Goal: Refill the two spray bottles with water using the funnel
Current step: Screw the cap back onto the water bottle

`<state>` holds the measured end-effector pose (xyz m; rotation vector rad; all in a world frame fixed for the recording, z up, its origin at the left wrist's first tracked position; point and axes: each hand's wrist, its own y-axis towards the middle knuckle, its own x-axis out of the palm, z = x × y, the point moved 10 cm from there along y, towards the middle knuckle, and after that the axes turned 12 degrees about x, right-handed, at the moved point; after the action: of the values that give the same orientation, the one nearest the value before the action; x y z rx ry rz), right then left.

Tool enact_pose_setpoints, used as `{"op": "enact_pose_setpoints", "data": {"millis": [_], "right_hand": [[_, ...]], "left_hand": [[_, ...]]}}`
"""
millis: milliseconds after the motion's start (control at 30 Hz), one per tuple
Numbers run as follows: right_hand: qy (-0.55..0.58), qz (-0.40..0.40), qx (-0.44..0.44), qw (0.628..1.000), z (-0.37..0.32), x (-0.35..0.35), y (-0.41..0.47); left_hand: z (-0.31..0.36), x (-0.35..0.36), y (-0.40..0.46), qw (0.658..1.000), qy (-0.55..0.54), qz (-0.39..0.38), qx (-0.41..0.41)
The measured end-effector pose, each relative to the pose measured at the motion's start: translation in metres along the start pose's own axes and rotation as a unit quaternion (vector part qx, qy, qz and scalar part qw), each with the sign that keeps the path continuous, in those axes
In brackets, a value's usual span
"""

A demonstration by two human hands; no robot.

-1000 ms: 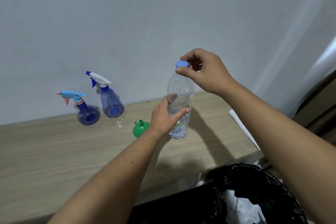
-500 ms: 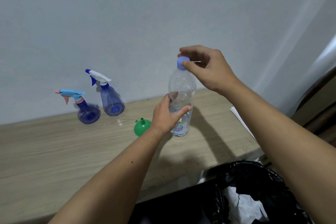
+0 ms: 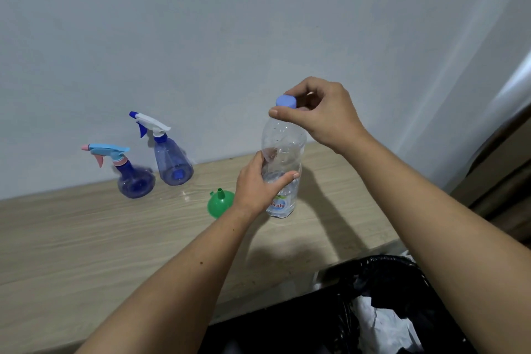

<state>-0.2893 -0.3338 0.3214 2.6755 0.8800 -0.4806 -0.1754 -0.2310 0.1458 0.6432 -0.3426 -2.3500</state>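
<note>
A clear plastic water bottle [image 3: 283, 146] stands on the wooden table [image 3: 86, 238], with water in its lower part. My left hand [image 3: 258, 184] grips its middle. My right hand [image 3: 321, 115] pinches its blue cap [image 3: 286, 102] at the top. A green funnel [image 3: 219, 204] lies spout-up just left of the bottle. Two blue spray bottles stand by the wall: a round one with a light-blue and pink trigger head [image 3: 135, 181] and a taller one with a white and blue trigger head [image 3: 172, 164].
A bin lined with a black bag [image 3: 382, 304] holding crumpled white paper sits below the table's front edge at the lower right. A plain wall rises right behind the table.
My right hand has turned on the cap, thumb now in front of the neck. The left hand keeps its grip on the bottle, which stays upright in place.
</note>
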Motion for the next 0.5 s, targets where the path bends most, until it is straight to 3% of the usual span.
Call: {"op": "enact_pose_setpoints", "data": {"millis": [100, 300, 500], "right_hand": [[-0.001, 0.042, -0.003, 0.999, -0.001, -0.001, -0.002], [0.017, -0.067, -0.025, 0.997, -0.010, 0.010, 0.000], [-0.064, -0.030, -0.087, 0.994, -0.016, 0.009, -0.002]], "left_hand": [[0.002, 0.000, -0.001, 1.000, -0.003, 0.011, 0.000], [-0.001, -0.006, -0.005, 1.000, -0.009, 0.014, -0.015], [-0.004, -0.004, -0.004, 0.999, -0.007, 0.014, -0.029]]}}
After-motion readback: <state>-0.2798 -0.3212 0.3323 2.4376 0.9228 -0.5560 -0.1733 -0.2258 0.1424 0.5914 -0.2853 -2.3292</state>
